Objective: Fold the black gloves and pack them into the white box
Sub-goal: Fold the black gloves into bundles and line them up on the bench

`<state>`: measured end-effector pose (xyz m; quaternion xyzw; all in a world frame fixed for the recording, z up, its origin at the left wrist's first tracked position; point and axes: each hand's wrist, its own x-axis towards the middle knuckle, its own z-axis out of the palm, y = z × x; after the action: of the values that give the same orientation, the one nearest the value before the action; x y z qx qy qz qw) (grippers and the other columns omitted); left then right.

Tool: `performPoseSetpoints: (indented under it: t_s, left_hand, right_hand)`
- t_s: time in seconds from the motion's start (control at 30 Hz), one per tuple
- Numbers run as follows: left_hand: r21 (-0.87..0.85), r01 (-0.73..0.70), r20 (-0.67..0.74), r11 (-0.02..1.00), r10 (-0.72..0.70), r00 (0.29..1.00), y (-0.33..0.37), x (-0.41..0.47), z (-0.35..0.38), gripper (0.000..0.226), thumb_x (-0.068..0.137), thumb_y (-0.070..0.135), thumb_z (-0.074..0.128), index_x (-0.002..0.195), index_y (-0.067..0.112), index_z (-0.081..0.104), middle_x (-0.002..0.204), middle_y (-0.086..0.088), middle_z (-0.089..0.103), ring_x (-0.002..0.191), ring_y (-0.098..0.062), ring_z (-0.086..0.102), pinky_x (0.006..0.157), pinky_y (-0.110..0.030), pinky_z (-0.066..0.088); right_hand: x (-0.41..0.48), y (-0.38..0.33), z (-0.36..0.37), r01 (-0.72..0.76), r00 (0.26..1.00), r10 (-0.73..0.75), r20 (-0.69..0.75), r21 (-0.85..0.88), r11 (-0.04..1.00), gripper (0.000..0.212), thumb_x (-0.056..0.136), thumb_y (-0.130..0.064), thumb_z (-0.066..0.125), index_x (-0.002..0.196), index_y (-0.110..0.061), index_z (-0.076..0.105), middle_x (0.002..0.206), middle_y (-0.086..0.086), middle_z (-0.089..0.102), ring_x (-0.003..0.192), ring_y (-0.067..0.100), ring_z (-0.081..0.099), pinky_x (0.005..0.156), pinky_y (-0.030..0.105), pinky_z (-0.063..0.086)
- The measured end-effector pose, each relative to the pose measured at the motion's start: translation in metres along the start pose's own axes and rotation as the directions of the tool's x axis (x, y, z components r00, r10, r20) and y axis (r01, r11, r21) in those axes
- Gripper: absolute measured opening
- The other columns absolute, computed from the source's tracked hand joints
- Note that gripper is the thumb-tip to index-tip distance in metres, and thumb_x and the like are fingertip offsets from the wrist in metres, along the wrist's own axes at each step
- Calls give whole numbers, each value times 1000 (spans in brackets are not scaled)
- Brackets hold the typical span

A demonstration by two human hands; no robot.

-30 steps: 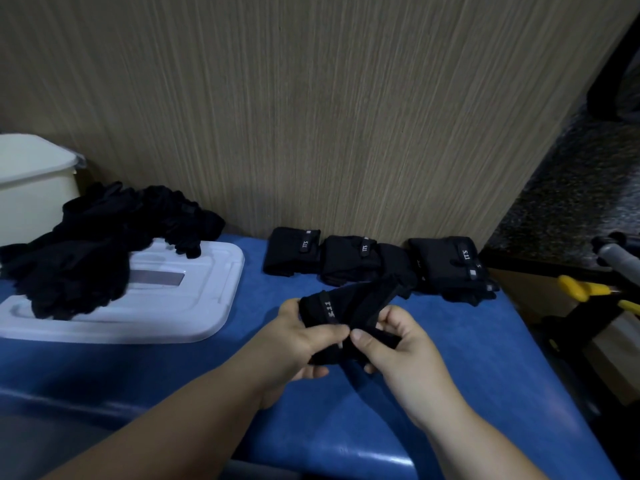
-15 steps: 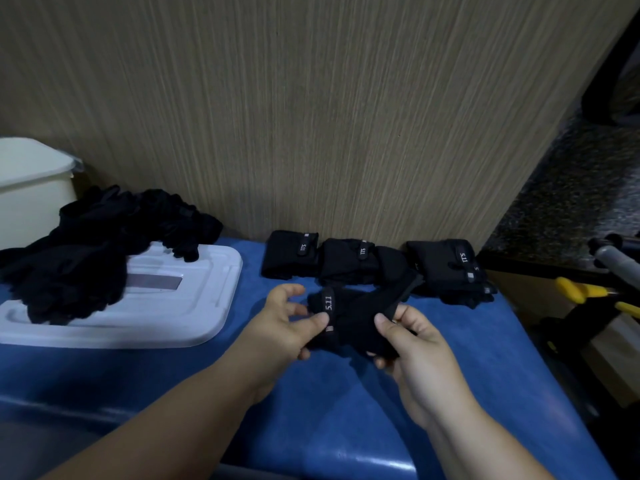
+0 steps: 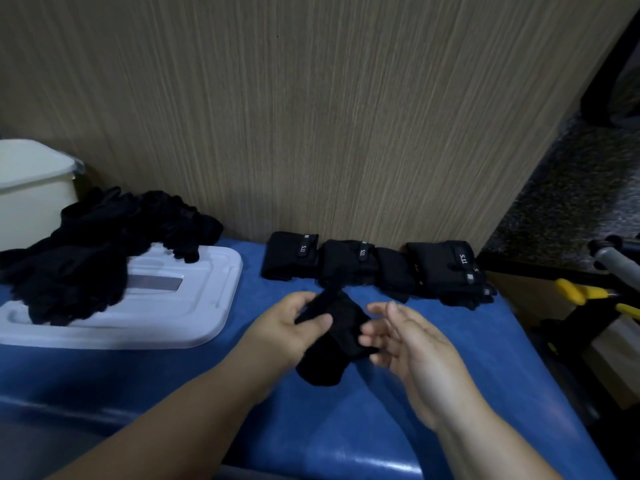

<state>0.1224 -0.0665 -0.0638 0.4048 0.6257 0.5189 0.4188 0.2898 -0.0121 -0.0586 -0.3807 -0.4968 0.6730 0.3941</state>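
A black glove (image 3: 332, 341) hangs over the blue surface, pinched at its upper end by my left hand (image 3: 294, 327). My right hand (image 3: 412, 344) is beside it on the right, fingers apart, fingertips at the glove's edge without gripping it. Three folded black gloves (image 3: 363, 263) lie in a row against the wooden wall. A loose pile of black gloves (image 3: 90, 251) rests on the white box lid (image 3: 194, 306) at the left. The white box (image 3: 31, 188) stands at the far left, partly cut off.
The blue padded table (image 3: 346, 427) ends at the right, where the floor drops away. Yellow-handled tools (image 3: 581, 292) and a grey handle (image 3: 613, 254) sit beyond the right edge. The wooden panel wall (image 3: 311, 116) closes the back.
Both hands held the glove folded before. Now my right hand has let go and opened, and the glove hangs unfolded lower from my left hand.
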Motion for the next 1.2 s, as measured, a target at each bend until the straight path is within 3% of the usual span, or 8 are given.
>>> performPoseSetpoints:
  t_s: [0.07,0.2,0.3,0.47,0.57,0.77,1.0,1.2]
  left_hand:
    - [-258,118,108,959,-93,990,6,-1,-3,26,93,8,56,118,16,60,109,-8,70,99,-21,68,83,-38,56]
    - [-492,200,288,848,-58,956,8,-4,-6,52,77,-3,63,126,10,53,119,-13,67,110,-27,64,81,-33,57]
    - [-434,229,371,871,-59,927,9,-9,-5,63,68,1,61,128,12,51,125,-12,64,112,-27,63,86,-37,56]
    - [-330,321,505,888,-121,854,16,-15,1,51,79,29,67,127,14,59,124,-10,65,116,-27,61,103,-48,45]
    - [-428,412,440,804,-212,872,15,-11,2,58,73,44,73,120,10,66,119,-11,67,113,-25,63,104,-44,42]
    - [-507,314,208,803,-240,948,15,-8,8,29,89,19,58,109,-1,64,102,-16,72,95,-27,70,87,-36,54]
    - [-476,219,96,852,-197,976,16,-11,12,8,89,5,58,96,5,56,84,-15,66,77,-24,65,66,-30,57]
    - [-493,210,47,844,-216,975,14,-10,14,13,89,18,61,81,12,52,67,-3,61,65,-18,59,60,-25,49]
  right_hand:
    - [3,-2,-4,-4,994,-2,-106,-51,999,13,90,-25,58,85,-13,55,64,-2,55,61,13,56,56,25,41]
    - [7,0,-10,-108,989,97,-111,-95,990,35,82,-46,62,87,-14,47,58,-6,58,60,19,57,54,28,45]
    - [5,1,-8,-173,983,175,56,-36,984,59,70,-54,63,109,-10,59,90,3,74,84,28,70,72,38,56]
    - [4,0,-4,-57,997,51,55,111,992,34,80,-8,61,114,-4,60,104,14,72,95,26,70,88,38,54]
    - [1,0,-2,-34,996,27,82,86,996,31,88,12,49,110,-7,60,103,12,73,93,22,69,85,32,55]
    - [-2,-1,-1,-57,987,44,157,77,995,43,88,18,43,113,-12,60,102,10,73,93,21,68,87,33,53]
    - [-4,-4,-3,-104,971,92,219,43,994,42,79,-24,72,118,-10,61,110,12,71,101,25,68,87,39,54]
    - [-2,3,0,-89,976,94,196,-35,995,31,81,-17,63,111,-7,62,102,10,74,91,21,71,67,25,56]
